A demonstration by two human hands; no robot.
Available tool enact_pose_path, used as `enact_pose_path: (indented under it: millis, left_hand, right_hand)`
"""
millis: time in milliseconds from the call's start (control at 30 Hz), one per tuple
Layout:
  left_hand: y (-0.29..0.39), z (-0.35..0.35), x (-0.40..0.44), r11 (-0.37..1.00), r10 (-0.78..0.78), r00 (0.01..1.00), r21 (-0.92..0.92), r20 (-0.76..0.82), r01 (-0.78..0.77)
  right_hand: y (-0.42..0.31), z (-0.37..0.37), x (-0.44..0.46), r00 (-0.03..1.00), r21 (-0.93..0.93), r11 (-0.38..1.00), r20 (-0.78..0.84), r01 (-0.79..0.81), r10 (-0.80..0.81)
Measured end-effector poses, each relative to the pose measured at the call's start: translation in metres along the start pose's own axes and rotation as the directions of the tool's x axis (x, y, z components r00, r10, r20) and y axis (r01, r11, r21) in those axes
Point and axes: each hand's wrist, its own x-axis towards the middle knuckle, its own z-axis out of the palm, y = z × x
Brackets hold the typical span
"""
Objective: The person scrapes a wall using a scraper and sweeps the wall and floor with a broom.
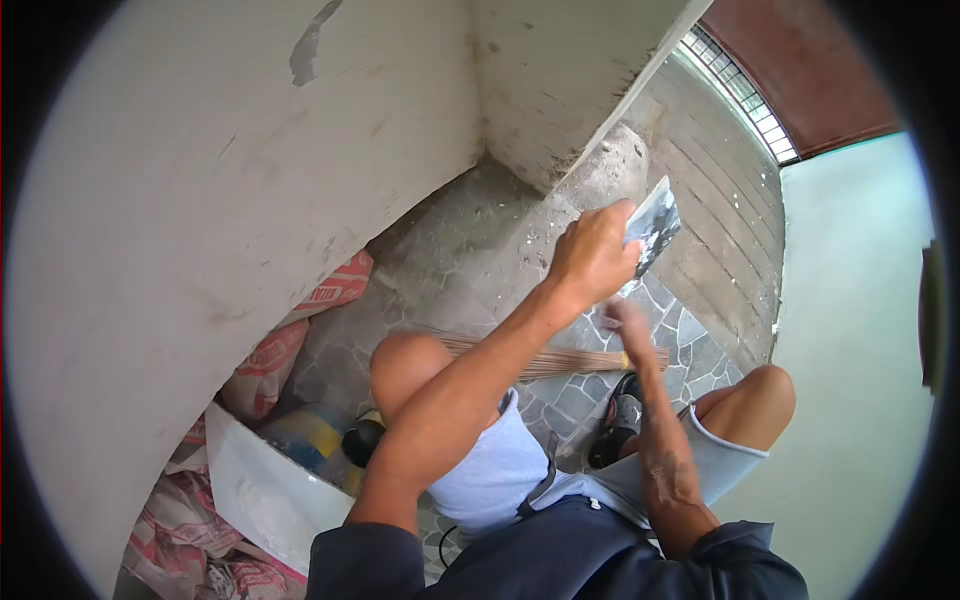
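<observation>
My left hand [597, 250] is raised in front of me, its fingers closed around the edge of a flat, thin plate [658, 228]. The plate is tilted, dark on its face and smeared with white paste. Just below it, my right hand [627, 325] is blurred by motion, so its fingers and anything in them cannot be made out. Beneath my arms, a stick broom [580, 362] lies across the stone-patterned floor between my knees.
A stained pale wall [250, 170] rises close on the left, with a corner ahead. Red-and-white printed sacks [270, 370] and a white container [270, 490] crowd the lower left. A pale green wall [850, 300] stands on the right. Grooved paving [715, 200] leads to a grille [745, 90].
</observation>
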Motion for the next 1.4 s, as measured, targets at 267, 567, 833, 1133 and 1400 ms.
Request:
enact_pose_path:
  millis: [267, 567, 833, 1133, 1400]
  left_hand:
    - [0.038, 0.044, -0.016, 0.976, 0.172, 0.976, -0.159, 0.131, -0.151]
    - [0.055, 0.017, -0.032, 0.929, 0.308, 0.949, -0.240, 0.073, -0.283]
    - [0.052, 0.013, -0.028, 0.915, 0.334, 0.938, -0.271, 0.095, -0.299]
    - [0.060, 0.031, -0.034, 0.891, 0.379, 0.902, -0.342, 0.204, -0.297]
    - [0.056, 0.041, -0.043, 0.925, 0.347, 0.897, -0.256, 0.274, -0.280]
  right_hand:
    - [0.121, 0.006, -0.036, 0.884, -0.891, -0.137, 0.449, 0.433, -0.129]
    - [0.081, -0.006, -0.050, 0.861, -0.862, 0.069, 0.492, 0.503, -0.128]
    - [0.081, 0.018, -0.092, 0.942, -0.828, 0.449, 0.295, 0.336, -0.161]
    - [0.029, 0.060, -0.116, 0.932, -0.677, 0.644, 0.311, 0.355, -0.187]
    - [0.023, 0.119, -0.104, 0.987, -0.391, 0.911, 0.138, 0.130, -0.082]
